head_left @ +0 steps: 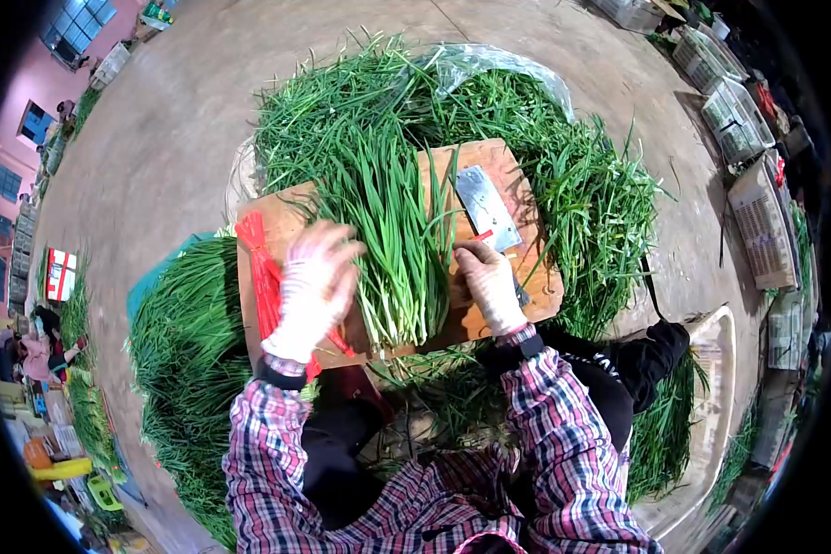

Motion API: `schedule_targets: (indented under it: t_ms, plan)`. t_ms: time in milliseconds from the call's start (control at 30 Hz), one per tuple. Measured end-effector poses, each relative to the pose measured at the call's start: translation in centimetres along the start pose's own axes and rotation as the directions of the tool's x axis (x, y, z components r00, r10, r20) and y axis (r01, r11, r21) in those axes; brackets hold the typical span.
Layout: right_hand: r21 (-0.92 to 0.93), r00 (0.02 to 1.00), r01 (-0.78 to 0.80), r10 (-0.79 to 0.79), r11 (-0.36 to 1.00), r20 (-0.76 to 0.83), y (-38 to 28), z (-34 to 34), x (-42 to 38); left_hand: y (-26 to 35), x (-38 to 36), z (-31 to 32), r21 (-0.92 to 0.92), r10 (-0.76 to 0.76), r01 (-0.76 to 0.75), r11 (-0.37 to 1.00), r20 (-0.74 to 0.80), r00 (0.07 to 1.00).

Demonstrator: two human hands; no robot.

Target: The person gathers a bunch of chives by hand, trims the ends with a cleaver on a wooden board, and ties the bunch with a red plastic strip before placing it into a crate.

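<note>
A bundle of garlic chives point(392, 240) lies on the wooden board point(543, 277), its pale stem ends toward me. My left hand point(319, 282), in a whitish glove and slightly blurred, is at the bundle's left side with its fingers apart. On the other side, my gloved right hand point(489, 284) is closed in a pinch. A short red strip point(483, 236) shows at its fingertips. Just beyond that hand lies a cleaver point(487, 205), its wide blade flat on the board and its handle partly hidden. Red plastic strips point(260, 268) lie along the board's left edge, partly behind my left wrist.
Loose chives point(591, 203) are heaped behind and right of the board, with clear plastic sheeting point(499, 60) on top. More chives point(189, 323) are piled at left. A pale tub point(722, 369) holds greens at right. Plastic crates point(737, 120) line the right side.
</note>
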State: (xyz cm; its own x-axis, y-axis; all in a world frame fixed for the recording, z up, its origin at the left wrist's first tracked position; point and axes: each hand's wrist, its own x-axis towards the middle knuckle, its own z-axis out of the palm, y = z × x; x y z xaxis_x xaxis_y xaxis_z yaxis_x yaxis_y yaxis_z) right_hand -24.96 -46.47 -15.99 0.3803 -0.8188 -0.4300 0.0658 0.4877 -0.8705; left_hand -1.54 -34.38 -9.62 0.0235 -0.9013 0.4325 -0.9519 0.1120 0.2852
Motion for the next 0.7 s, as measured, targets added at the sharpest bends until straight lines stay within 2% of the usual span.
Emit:
schedule_targets:
  t_ms: [67, 100, 133, 267, 300, 333, 400, 433, 533, 567, 633, 700]
  plan:
    - [-0.262, 0.994, 0.098, -0.108, 0.960, -0.022, 0.8, 0.2, 1.2, 2.0, 1.4, 2.1, -0.048, 0.249, -0.244, 0.969, 0.162, 0.955]
    - [-0.343, 0.988, 0.147, -0.156, 0.928, 0.000, 1.0, 0.0, 1.9, 3.2, 2.3, 2.7, -0.044, 0.307, -0.310, 0.950, 0.332, 0.892]
    - [-0.420, 0.979, 0.195, -0.203, 0.886, 0.026, 1.0, -0.1, 2.5, 3.4, 2.7, 4.1, -0.151, 0.394, -0.364, 0.919, 0.294, 0.871]
    - [-0.722, 0.930, 0.335, -0.336, 0.605, 0.150, -0.5, 0.1, 4.8, 3.2, 4.4, 6.9, -0.212, 0.524, -0.480, 0.851, 0.397, 0.754]
    - [-0.764, 0.945, 0.294, -0.293, 0.574, 0.144, -1.3, 0.5, 5.2, 3.2, 4.6, 7.2, -0.209, 0.534, -0.494, 0.844, 0.415, 0.736]
    - [-0.773, 0.945, 0.310, -0.270, 0.553, 0.185, -1.3, 0.5, 5.9, 3.1, 4.7, 7.5, -0.207, 0.544, -0.508, 0.836, 0.433, 0.719]
    - [-0.787, 0.937, 0.348, -0.222, 0.510, 0.270, -1.1, 0.3, 7.1, 2.8, 4.4, 7.8, -0.225, 0.531, -0.483, 0.847, 0.411, 0.741]
    - [-0.819, 0.927, 0.373, -0.209, 0.437, 0.311, -1.0, 0.3, 7.7, 2.6, 4.1, 8.0, -0.232, 0.524, -0.470, 0.852, 0.400, 0.752]
    - [-0.821, 0.937, 0.341, -0.094, 0.457, 0.336, -1.6, 0.4, 7.7, 2.3, 3.4, 8.3, -0.265, 0.473, -0.398, 0.878, 0.367, 0.801]
    - [-0.800, 0.955, 0.109, 0.162, 0.589, 0.250, -2.7, 0.5, 7.6, 2.2, 3.2, 8.4, -0.300, 0.463, -0.373, 0.878, 0.337, 0.820]
    - [-0.778, 0.945, 0.237, 0.048, 0.582, 0.324, -2.1, 0.1, 7.8, 1.9, 2.8, 8.6, -0.301, 0.456, -0.368, 0.880, 0.314, 0.833]
    - [-0.761, 0.939, 0.263, 0.025, 0.593, 0.344, -2.0, 0.0, 7.6, 1.9, 2.6, 8.8, -0.301, 0.454, -0.374, 0.877, 0.264, 0.851]
